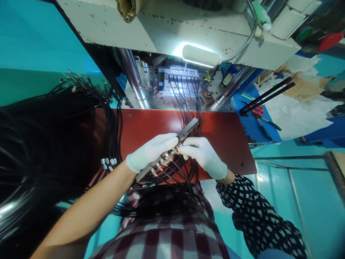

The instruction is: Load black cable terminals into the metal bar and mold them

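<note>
Checked maroon-and-white shirt (172, 239) cloth sits closest, below both hands, with dark cables draped over its upper part. To the right, a black-and-white patterned sleeve (253, 212) runs up to the right hand (203, 156); the left forearm is bare. Both hands wear white gloves with pale green cuffs.

The left hand (155, 151) is closed around a long metal bar (191, 128), which slants up to the right between the hands, its upper end rising past the fingertips. Small metal connectors (159, 164) sit in a row along the bar's lower edge, thin black cables (183, 174) trailing from them beneath the hands. The right hand has its thumb and fingers drawn narrow at the bar's edge, touching it near the connectors; whether they pinch one, I cannot tell.

Under the hands lies a red-brown board (223, 144). Left of the left hand is a large heap of black cables (29, 140), with silver cable ends (109, 163) just beside that wrist. Beyond the right hand, to its right, pliers (262, 126) lie on a blue surface (239, 102).

Farther ahead of the hands, between two steel posts (132, 72), a metal fixture (183, 82) holds a row of cable ends under a bright lamp (201, 55).
</note>
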Demonstrator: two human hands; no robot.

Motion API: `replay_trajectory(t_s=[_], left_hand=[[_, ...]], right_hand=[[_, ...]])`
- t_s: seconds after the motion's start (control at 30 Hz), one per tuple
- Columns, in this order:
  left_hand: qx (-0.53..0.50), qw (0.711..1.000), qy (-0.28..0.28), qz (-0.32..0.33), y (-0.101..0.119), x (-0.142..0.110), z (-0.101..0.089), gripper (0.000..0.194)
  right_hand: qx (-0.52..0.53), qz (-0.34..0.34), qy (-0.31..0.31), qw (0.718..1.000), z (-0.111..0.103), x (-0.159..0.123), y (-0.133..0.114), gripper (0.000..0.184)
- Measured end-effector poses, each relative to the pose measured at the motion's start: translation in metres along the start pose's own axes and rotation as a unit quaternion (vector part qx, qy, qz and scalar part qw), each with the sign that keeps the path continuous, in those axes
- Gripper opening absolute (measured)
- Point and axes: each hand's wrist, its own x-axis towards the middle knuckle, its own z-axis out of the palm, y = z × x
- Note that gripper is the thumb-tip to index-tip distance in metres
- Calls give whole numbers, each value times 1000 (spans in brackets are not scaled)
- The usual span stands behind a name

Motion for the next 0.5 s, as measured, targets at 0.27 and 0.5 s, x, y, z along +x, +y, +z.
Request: replay_trajectory(t_s=[0.27, 0.5], left_hand=[[115, 991, 35, -54, -1, -4, -1, 37], [105, 992, 51, -48, -6, -2, 2, 38]], right_hand=[[-59, 2, -26, 998, -5, 2, 2, 32], [-77, -13, -27, 997, -11, 3, 19, 25]])
